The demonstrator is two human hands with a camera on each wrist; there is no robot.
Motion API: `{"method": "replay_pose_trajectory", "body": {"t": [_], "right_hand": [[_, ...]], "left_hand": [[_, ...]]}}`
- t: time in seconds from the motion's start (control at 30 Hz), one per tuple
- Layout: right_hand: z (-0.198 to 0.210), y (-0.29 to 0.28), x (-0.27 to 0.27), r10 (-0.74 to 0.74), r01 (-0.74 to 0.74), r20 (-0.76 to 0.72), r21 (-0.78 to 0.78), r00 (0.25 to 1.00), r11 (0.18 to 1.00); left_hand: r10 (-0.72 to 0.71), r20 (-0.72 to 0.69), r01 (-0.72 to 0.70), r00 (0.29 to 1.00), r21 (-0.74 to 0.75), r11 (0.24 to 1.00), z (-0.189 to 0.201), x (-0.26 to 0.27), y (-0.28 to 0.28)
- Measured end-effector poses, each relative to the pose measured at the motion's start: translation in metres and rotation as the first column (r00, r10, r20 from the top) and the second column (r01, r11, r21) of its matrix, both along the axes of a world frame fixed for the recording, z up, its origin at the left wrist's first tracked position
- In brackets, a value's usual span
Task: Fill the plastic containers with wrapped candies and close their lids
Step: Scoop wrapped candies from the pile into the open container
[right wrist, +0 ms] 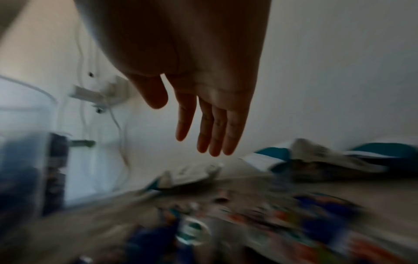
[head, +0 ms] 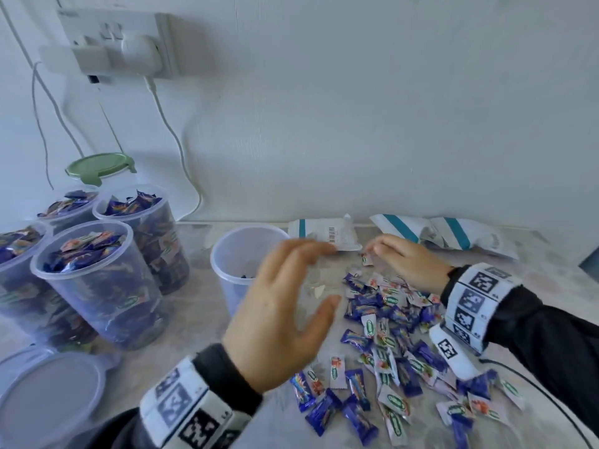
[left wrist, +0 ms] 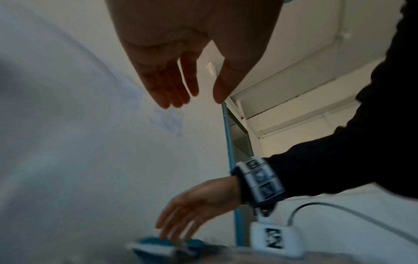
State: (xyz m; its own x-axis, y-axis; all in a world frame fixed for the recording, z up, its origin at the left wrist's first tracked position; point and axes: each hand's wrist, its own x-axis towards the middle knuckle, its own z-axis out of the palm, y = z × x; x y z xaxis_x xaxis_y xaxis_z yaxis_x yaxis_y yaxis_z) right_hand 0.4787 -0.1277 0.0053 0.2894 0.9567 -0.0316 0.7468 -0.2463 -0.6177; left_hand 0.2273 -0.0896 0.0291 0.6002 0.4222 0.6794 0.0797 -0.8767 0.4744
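Observation:
My left hand [head: 319,275] hovers open beside a clear plastic container [head: 227,254] that is almost empty, fingers straight and nothing in the palm. My right hand [head: 385,251] is also open, its fingertips down at the far end of a pile of wrapped candies [head: 389,335], close to one loose candy [head: 367,259]. The wrist views show both the left hand [left wrist: 199,99] and the right hand [right wrist: 183,126] empty. Several containers [head: 97,286] at the left are full of candies and stand without lids.
A clear lid [head: 48,393] lies at the near left. A green-lidded container [head: 100,166] stands behind the full ones. White and teal bags [head: 324,234] [head: 453,234] lie along the wall. A wall socket with cables [head: 113,43] hangs above; a black cable [head: 534,387] runs at the right.

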Motion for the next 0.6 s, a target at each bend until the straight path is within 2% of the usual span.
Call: {"method": "replay_pose_trajectory", "body": {"t": [0.07,0.1,0.17,0.2,0.27,0.33,0.37,0.47,0.6], "right_hand": [[-0.017,-0.007,0.026,-0.018,0.033,0.087,-0.173,0.996,0.984],[-0.024,-0.009,0.037,-0.024,0.047,0.101,-0.240,0.995,0.970],[-0.036,-0.011,0.054,-0.041,0.067,0.084,-0.340,0.996,0.938],[-0.041,-0.011,0.060,-0.039,0.067,0.081,-0.378,0.996,0.923],[-0.048,-0.010,0.066,-0.009,0.050,0.092,-0.453,0.996,0.890],[-0.050,-0.011,0.065,0.026,0.018,0.082,-0.494,0.996,0.869],[-0.048,-0.013,0.060,0.044,-0.011,0.057,-0.487,0.997,0.873],[-0.047,-0.026,0.046,0.142,-0.130,-0.010,-0.462,0.990,0.877],[-0.050,-0.056,0.036,0.330,-0.280,0.009,-0.508,0.944,0.815]], "left_hand": [[-0.128,-0.137,0.106,0.982,-0.155,0.982,-0.010,0.025,-0.011],[-0.154,-0.225,0.098,0.962,-0.243,0.965,-0.016,0.039,-0.014],[-0.168,-0.410,-0.009,0.896,-0.395,0.918,-0.033,0.069,-0.007],[-0.172,-0.530,-0.095,0.831,-0.439,0.893,-0.039,0.085,-0.001],[-0.170,-0.730,-0.235,0.661,-0.417,0.878,-0.049,0.112,0.011],[-0.153,-0.833,-0.309,0.531,-0.358,0.881,-0.057,0.134,0.020],[-0.141,-0.853,-0.334,0.503,-0.343,0.878,-0.060,0.143,0.024],[-0.093,-0.867,-0.354,0.489,-0.295,0.887,-0.063,0.165,0.033],[-0.045,-0.877,-0.324,0.479,-0.224,0.919,-0.062,0.194,0.046]]}}
